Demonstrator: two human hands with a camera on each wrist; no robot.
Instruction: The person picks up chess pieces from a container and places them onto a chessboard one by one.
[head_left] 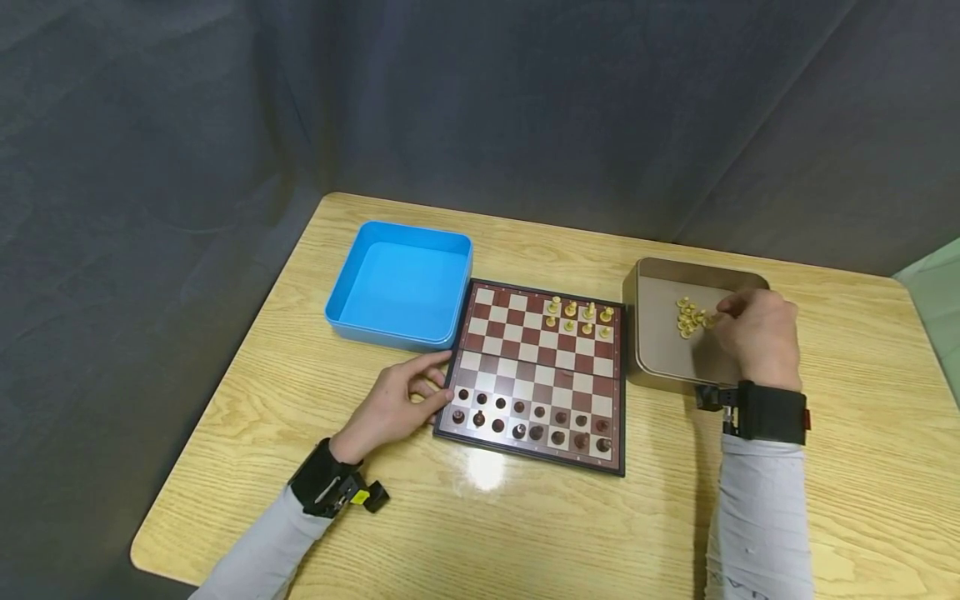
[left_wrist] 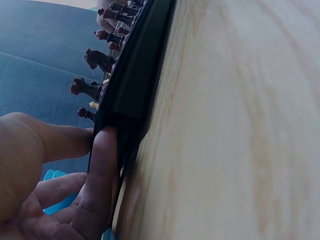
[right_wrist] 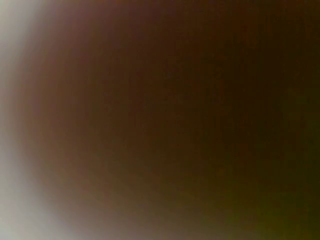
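Observation:
My left hand (head_left: 392, 402) holds the left edge of a magnetic-looking chessboard (head_left: 529, 350); in the left wrist view its thumb and a finger lie against the board's dark side near a corner. Two rows of dark chess pieces (head_left: 519, 431) stand along the near side. Several cream chess pieces (head_left: 588, 311) stand in two rows at the far right of the board. My right hand (head_left: 761, 329) reaches down into a tan tin box (head_left: 670, 377), beside a small heap of cream pieces (head_left: 686, 318). Its fingertips are hidden, and the right wrist view is a dark blur.
A blue tray (head_left: 408, 287) with nothing in it stands behind the board at the left. The wooden table (head_left: 420, 517) ends at a dark curtain (head_left: 525, 108) along the back and left. The tin's wall stands close to the board's right edge.

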